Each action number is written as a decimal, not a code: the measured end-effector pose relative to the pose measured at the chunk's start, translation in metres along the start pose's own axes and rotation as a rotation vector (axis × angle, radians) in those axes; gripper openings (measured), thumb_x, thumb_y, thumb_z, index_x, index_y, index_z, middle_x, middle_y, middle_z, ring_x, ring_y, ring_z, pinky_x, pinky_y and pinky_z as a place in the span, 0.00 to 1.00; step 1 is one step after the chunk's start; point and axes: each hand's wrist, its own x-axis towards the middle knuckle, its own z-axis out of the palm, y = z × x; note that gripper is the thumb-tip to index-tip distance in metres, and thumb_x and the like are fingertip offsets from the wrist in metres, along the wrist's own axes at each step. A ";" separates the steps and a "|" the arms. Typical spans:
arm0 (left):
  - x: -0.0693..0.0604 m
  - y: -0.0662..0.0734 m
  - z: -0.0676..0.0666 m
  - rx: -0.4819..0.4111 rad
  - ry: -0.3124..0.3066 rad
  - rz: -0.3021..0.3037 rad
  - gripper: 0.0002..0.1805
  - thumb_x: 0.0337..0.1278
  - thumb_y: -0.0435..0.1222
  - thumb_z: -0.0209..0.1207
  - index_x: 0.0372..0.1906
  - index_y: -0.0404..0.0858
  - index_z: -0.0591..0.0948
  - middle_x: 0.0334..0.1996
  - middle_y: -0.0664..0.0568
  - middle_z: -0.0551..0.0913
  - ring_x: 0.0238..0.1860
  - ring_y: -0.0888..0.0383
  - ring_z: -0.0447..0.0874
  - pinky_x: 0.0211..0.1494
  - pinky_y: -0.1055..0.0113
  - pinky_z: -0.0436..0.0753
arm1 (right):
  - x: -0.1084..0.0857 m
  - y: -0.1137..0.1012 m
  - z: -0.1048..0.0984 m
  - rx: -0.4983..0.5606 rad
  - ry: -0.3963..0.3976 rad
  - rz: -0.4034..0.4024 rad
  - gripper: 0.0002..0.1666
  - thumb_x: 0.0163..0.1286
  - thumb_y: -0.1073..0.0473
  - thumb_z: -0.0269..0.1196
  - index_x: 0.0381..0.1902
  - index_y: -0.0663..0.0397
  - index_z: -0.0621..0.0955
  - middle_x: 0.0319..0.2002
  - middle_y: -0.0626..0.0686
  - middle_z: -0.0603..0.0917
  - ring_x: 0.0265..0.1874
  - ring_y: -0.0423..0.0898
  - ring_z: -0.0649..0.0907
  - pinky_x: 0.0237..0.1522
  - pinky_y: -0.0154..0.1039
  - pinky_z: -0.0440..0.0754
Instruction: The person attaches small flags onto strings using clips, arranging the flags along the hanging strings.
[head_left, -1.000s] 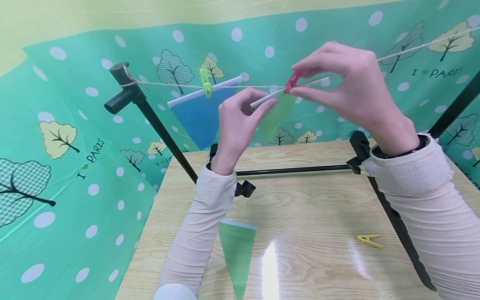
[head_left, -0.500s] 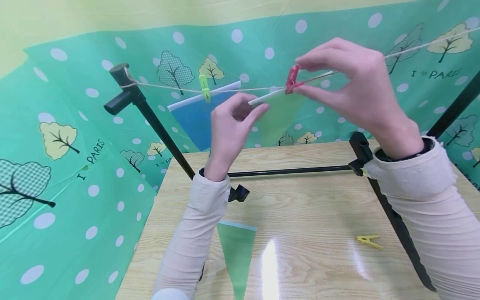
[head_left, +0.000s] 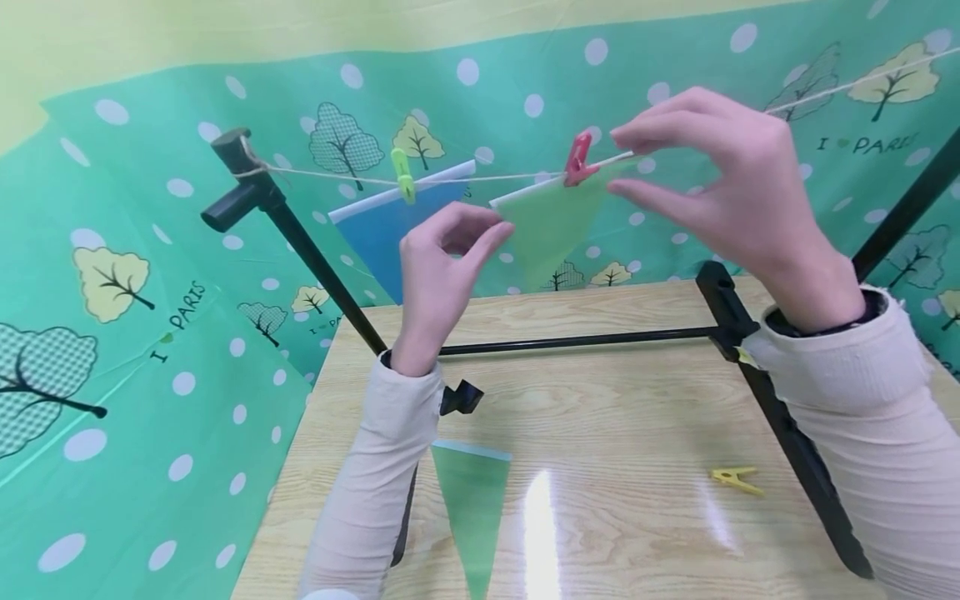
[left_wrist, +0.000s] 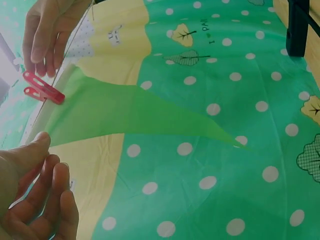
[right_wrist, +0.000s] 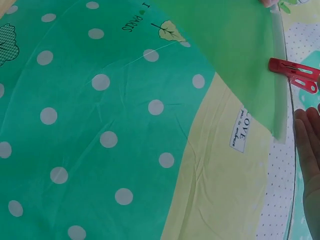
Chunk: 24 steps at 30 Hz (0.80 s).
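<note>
A light green triangular pennant [head_left: 562,221] with a pale top strip hangs on the string [head_left: 510,177], clipped by a red clothespin [head_left: 578,160]. My right hand [head_left: 738,171] is apart from the clothespin, just to its right, with thumb and fingers spread around nothing. In the right wrist view its fingers are partly cut off by the frame edge. At the pennant's left corner is my left hand [head_left: 453,267], its thumb and fingertips slightly parted and loosely bent. In the left wrist view the left thumb [left_wrist: 37,150] lies close to the strip; whether it touches is unclear.
A blue pennant [head_left: 390,229] hangs farther left under a light green clothespin [head_left: 403,175]. Black stand poles [head_left: 311,254] hold the string. On the wooden table [head_left: 600,417] lie a green pennant [head_left: 472,508] and a yellow clothespin [head_left: 737,480].
My right hand has let go of the red clothespin and moved right. My left hand has slid left and down along the pennant's strip, away from the clothespin, and its fingers have parted.
</note>
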 end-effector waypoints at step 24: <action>-0.028 -0.028 -0.018 0.056 -0.023 -0.070 0.11 0.58 0.42 0.69 0.38 0.38 0.87 0.32 0.51 0.88 0.30 0.63 0.82 0.36 0.69 0.80 | -0.041 0.009 -0.010 0.021 -0.019 0.039 0.17 0.56 0.67 0.74 0.44 0.63 0.87 0.41 0.59 0.88 0.47 0.24 0.79 0.54 0.23 0.74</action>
